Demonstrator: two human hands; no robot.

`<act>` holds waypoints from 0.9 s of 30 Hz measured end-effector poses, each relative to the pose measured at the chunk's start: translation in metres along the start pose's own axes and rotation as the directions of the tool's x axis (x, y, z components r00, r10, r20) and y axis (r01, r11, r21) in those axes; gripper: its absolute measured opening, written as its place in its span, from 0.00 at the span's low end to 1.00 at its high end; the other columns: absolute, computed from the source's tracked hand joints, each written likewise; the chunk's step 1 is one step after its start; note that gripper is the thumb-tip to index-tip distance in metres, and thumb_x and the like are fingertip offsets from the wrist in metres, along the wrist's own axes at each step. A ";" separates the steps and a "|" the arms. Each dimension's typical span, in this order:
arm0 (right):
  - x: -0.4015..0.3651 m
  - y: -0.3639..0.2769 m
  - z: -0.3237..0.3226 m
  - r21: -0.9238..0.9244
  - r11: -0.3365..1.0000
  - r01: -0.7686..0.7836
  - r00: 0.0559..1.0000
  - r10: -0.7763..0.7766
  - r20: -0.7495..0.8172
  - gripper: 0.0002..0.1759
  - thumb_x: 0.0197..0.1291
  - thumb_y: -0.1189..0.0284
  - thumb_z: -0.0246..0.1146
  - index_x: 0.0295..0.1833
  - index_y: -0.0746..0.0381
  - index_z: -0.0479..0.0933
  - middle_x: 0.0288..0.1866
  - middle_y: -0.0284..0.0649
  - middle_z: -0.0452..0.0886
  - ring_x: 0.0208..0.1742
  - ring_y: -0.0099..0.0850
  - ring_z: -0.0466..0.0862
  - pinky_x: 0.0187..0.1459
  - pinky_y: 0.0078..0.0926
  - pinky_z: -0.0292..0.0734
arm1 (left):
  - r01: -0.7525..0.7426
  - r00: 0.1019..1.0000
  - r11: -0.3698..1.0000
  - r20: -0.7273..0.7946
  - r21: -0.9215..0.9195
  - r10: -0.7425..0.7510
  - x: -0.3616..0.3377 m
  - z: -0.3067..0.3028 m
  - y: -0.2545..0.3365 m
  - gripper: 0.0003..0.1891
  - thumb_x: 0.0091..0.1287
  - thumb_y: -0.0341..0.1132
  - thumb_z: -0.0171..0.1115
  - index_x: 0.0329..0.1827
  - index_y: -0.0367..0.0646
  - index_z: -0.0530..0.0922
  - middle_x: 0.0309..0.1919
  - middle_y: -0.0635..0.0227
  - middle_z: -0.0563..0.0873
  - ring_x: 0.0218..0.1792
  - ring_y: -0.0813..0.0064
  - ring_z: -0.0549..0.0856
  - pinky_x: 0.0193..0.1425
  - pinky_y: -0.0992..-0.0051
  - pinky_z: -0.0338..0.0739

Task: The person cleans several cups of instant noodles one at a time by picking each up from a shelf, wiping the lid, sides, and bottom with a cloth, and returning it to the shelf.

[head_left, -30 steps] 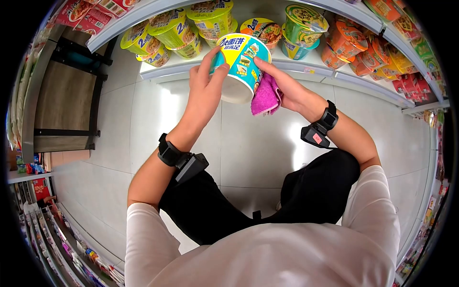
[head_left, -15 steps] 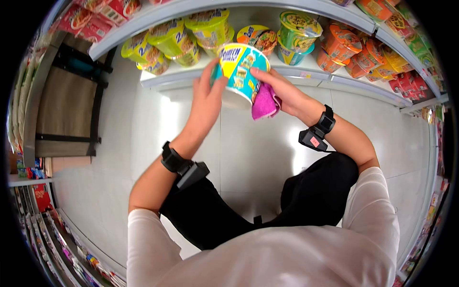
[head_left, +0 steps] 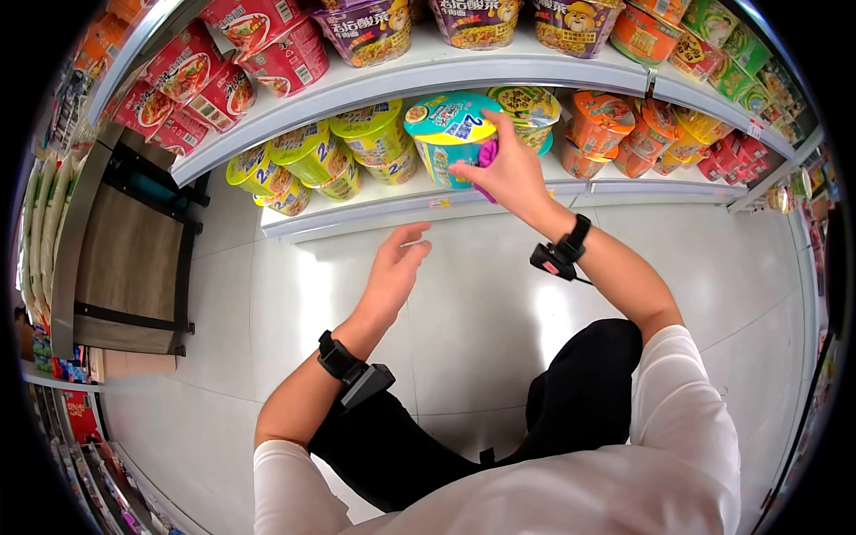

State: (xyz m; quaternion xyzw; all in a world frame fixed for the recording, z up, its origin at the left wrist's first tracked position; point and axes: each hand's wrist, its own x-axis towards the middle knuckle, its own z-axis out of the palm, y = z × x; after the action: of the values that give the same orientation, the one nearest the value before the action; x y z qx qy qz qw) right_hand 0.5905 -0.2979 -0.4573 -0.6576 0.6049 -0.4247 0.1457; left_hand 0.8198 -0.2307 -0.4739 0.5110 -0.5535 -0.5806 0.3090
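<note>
My right hand (head_left: 515, 169) grips the side of a teal instant noodle cup (head_left: 443, 147) with a teal and yellow lid. The cup is upright at the front of the lower shelf; whether its base touches the shelf or another cup is hard to tell. A purple cloth (head_left: 487, 153) is pinched between that hand and the cup, mostly hidden by the fingers. My left hand (head_left: 397, 267) hangs over the floor in front of the shelf, holding nothing, with thumb and fingers apart and slightly bent. Yellow-green noodle cups (head_left: 370, 132) stand left of the teal cup.
Orange noodle cups (head_left: 599, 125) and a green-yellow cup (head_left: 528, 111) stand to the right on the lower shelf. Above, the upper shelf's edge (head_left: 499, 71) juts out, bearing purple cups (head_left: 366, 34) and red cups (head_left: 276, 62). A wooden-panelled rack (head_left: 134, 259) stands at left.
My right hand has carried the teal cup from in front of the shelf onto its front, turning it upright. My left hand has let go and drawn back toward me. The view has tilted up.
</note>
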 end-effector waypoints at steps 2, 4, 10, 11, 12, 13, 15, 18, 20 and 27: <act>0.009 0.014 0.019 -0.045 0.998 0.053 0.997 -0.056 -0.055 0.49 0.47 0.55 0.79 0.70 0.63 0.62 0.49 0.51 0.84 0.46 0.47 0.87 0.44 0.42 0.82 | -0.021 0.998 1.000 0.063 0.017 0.020 0.000 0.002 -0.006 0.20 0.72 0.37 0.55 0.65 0.43 0.77 0.58 0.61 0.78 0.63 0.70 0.75 0.68 0.66 0.70; 0.019 0.022 0.036 -0.102 0.991 0.090 0.988 -0.101 -0.116 0.49 0.48 0.56 0.78 0.70 0.64 0.61 0.55 0.53 0.81 0.47 0.50 0.86 0.44 0.43 0.82 | -0.048 0.992 0.998 0.122 0.037 0.043 0.002 0.004 -0.013 0.20 0.71 0.37 0.55 0.64 0.42 0.78 0.55 0.64 0.81 0.60 0.72 0.77 0.67 0.67 0.71; 0.050 0.035 0.063 -0.176 0.973 0.149 0.958 -0.186 -0.218 0.45 0.51 0.55 0.76 0.66 0.64 0.60 0.54 0.57 0.78 0.45 0.57 0.86 0.39 0.49 0.84 | 0.054 0.929 0.990 0.357 0.128 -0.097 -0.002 0.015 -0.024 0.19 0.73 0.37 0.52 0.64 0.40 0.77 0.51 0.63 0.84 0.52 0.73 0.82 0.63 0.71 0.75; 0.052 0.037 0.067 -0.209 0.976 0.054 0.984 -0.088 -0.155 0.47 0.51 0.55 0.76 0.68 0.64 0.59 0.56 0.59 0.78 0.44 0.58 0.85 0.40 0.49 0.84 | 0.053 0.928 0.990 0.359 0.127 -0.096 -0.002 0.016 -0.022 0.19 0.73 0.37 0.52 0.64 0.40 0.77 0.51 0.63 0.84 0.52 0.73 0.82 0.63 0.71 0.75; 0.053 0.035 0.069 -0.247 0.968 -0.037 0.995 0.013 -0.096 0.49 0.51 0.54 0.76 0.69 0.65 0.58 0.58 0.60 0.78 0.44 0.58 0.85 0.42 0.50 0.83 | 0.047 0.931 0.993 0.355 0.106 -0.082 -0.003 0.016 -0.020 0.19 0.74 0.37 0.52 0.64 0.40 0.77 0.51 0.62 0.84 0.52 0.73 0.82 0.63 0.71 0.75; 0.050 0.035 0.067 -0.269 0.963 -0.005 0.997 -0.015 -0.073 0.48 0.54 0.56 0.74 0.71 0.65 0.56 0.60 0.63 0.76 0.41 0.60 0.85 0.41 0.52 0.83 | 0.039 0.934 0.995 0.350 0.087 -0.067 -0.003 0.015 -0.018 0.19 0.75 0.37 0.51 0.64 0.40 0.77 0.51 0.62 0.85 0.51 0.72 0.83 0.63 0.71 0.75; 0.039 0.028 0.053 -0.300 0.954 0.003 1.000 -0.003 0.002 0.49 0.54 0.58 0.74 0.73 0.65 0.54 0.60 0.64 0.76 0.41 0.60 0.85 0.41 0.52 0.83 | 0.027 0.934 0.996 0.353 0.089 -0.057 -0.007 0.012 -0.012 0.19 0.76 0.37 0.51 0.64 0.39 0.77 0.50 0.61 0.85 0.51 0.72 0.83 0.62 0.70 0.76; 0.017 0.033 0.022 -0.298 0.950 0.095 0.995 -0.081 0.057 0.40 0.57 0.57 0.71 0.69 0.66 0.64 0.50 0.63 0.81 0.38 0.59 0.85 0.41 0.51 0.82 | 0.049 0.927 0.997 0.368 0.061 -0.068 -0.010 0.005 -0.015 0.18 0.76 0.38 0.51 0.63 0.39 0.77 0.50 0.60 0.86 0.51 0.71 0.84 0.62 0.70 0.77; 0.008 0.021 -0.017 -0.268 0.963 -0.020 0.986 0.063 0.153 0.31 0.62 0.49 0.65 0.54 0.67 0.78 0.38 0.59 0.85 0.36 0.57 0.86 0.40 0.49 0.81 | 0.068 0.926 0.997 0.370 0.036 -0.076 -0.007 0.002 -0.015 0.18 0.77 0.39 0.52 0.63 0.39 0.77 0.50 0.60 0.86 0.51 0.71 0.84 0.61 0.70 0.77; 0.012 0.130 -0.057 0.029 0.850 -0.525 0.851 0.525 0.005 0.52 0.59 0.32 0.57 0.59 0.77 0.71 0.53 0.63 0.82 0.54 0.48 0.85 0.50 0.41 0.80 | 0.116 0.875 0.992 0.467 0.053 -0.128 0.012 0.032 -0.037 0.18 0.77 0.39 0.52 0.62 0.40 0.78 0.49 0.63 0.85 0.51 0.73 0.84 0.61 0.71 0.77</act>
State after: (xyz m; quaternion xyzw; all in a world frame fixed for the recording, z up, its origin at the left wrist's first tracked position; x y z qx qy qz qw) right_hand 0.4603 -0.3195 -0.5106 -0.4646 0.7554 -0.3786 0.2648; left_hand 0.7945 -0.2244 -0.5170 0.3929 -0.5851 -0.6987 0.1228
